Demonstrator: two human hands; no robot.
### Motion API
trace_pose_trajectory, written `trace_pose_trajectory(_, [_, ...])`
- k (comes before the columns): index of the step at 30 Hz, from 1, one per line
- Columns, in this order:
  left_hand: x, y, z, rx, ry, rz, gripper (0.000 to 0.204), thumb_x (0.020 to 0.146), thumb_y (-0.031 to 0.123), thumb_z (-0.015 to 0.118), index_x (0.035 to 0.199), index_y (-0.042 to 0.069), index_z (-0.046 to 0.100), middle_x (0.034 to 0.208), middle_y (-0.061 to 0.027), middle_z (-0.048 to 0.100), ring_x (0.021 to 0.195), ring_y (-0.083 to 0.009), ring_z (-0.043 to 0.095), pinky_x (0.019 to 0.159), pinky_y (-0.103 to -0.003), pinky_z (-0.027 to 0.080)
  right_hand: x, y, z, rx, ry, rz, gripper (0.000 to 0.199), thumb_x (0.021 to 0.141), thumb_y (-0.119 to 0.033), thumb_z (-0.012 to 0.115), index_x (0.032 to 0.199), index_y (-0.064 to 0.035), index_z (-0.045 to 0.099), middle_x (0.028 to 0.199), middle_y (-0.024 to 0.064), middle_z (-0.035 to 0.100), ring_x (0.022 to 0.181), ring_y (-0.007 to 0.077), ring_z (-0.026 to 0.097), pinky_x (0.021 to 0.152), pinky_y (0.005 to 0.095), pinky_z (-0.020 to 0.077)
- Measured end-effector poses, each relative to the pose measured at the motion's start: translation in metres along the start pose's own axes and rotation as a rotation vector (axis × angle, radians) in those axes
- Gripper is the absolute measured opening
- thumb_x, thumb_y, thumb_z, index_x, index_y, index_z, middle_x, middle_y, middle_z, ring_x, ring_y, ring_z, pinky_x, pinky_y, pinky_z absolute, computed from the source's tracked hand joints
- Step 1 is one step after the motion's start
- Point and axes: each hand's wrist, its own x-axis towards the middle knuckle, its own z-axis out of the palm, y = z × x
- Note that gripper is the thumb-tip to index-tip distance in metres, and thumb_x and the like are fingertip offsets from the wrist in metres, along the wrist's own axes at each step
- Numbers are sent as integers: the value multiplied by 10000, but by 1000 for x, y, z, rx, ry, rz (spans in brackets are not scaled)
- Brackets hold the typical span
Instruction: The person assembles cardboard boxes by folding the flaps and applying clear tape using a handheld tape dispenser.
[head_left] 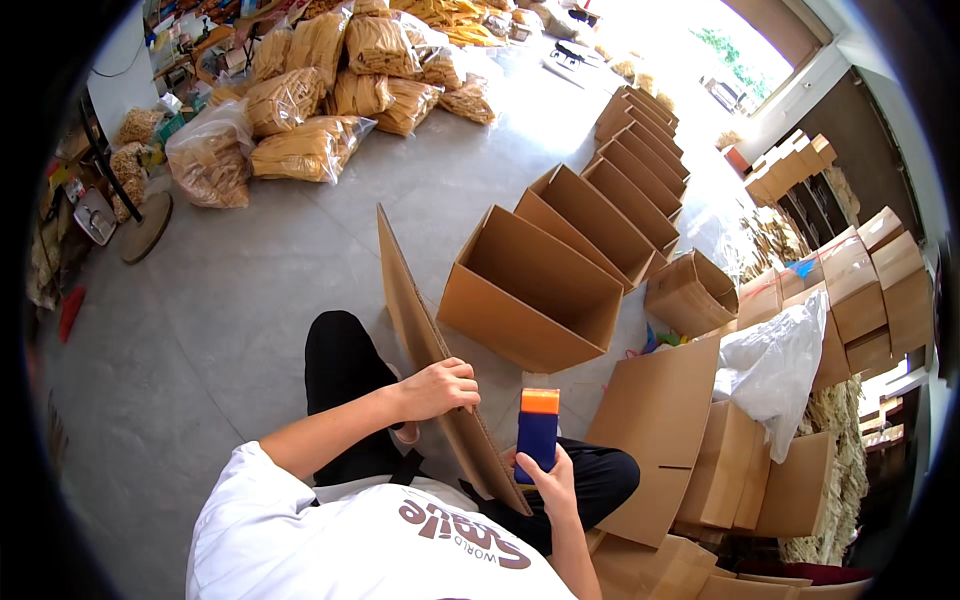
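Observation:
A flattened cardboard box (432, 345) stands on edge between my knees, slanting from upper left to lower right. My left hand (440, 389) is closed over its top edge, around the middle. In my right hand (549, 480), just right of the cardboard, is a blue tape dispenser (538, 436) with an orange end pointing away from me. My fingers and thumb wrap round its lower part. A faint clear strip shows at its orange end. Just beyond the cardboard sits an opened cardboard box (530, 290) with its top side open.
A row of opened boxes (630, 175) runs away toward the bright doorway. Flat cardboard sheets (655, 430) lean at my right, beside a white plastic bag (775, 370) and stacked cartons (858, 290). Filled clear bags (310, 150) are heaped at far left near a round-based stand (147, 228).

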Motion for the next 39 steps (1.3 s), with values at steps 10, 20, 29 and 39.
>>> trace_pose_trajectory(10, [-48, -135, 51, -447, 1058, -1264, 586, 974, 381, 323, 1407, 5, 200, 1403, -228, 313, 1285, -352, 318, 1057, -368, 230, 8, -12, 34, -699, -41, -71, 690, 571, -371, 856, 1013, 20, 501, 891, 125, 595, 804, 226, 610, 742, 292, 495])
trace_pose_trajectory(20, [-46, -100, 28, -185, 957, -1201, 533, 985, 323, 295, 1395, -8, 210, 1325, -255, 407, 1208, -379, 416, 975, -376, 360, 30, -5, 12, -653, -58, 175, 638, 559, -398, 851, 979, -12, 566, 870, 119, 635, 805, 220, 633, 746, 303, 508])
trace_pose_trajectory(29, [-70, -100, -17, -1037, 565, -1417, 497, 709, -29, 476, 1192, 55, 392, 967, -118, 566, 869, -275, 631, 628, -448, 574, 28, -30, 13, -753, 37, 95, 694, 534, -393, 860, 1005, 7, 545, 899, 152, 626, 855, 267, 629, 777, 337, 498])
trace_pose_trajectory(39, [-48, -67, -24, -1049, 224, -1329, 556, 752, -13, 487, 1277, 18, 308, 994, -152, 576, 831, -268, 639, 598, -410, 578, 22, -35, -3, -1003, 515, -85, 595, 602, -294, 794, 994, 25, 479, 765, 212, 623, 731, 363, 636, 682, 398, 516])
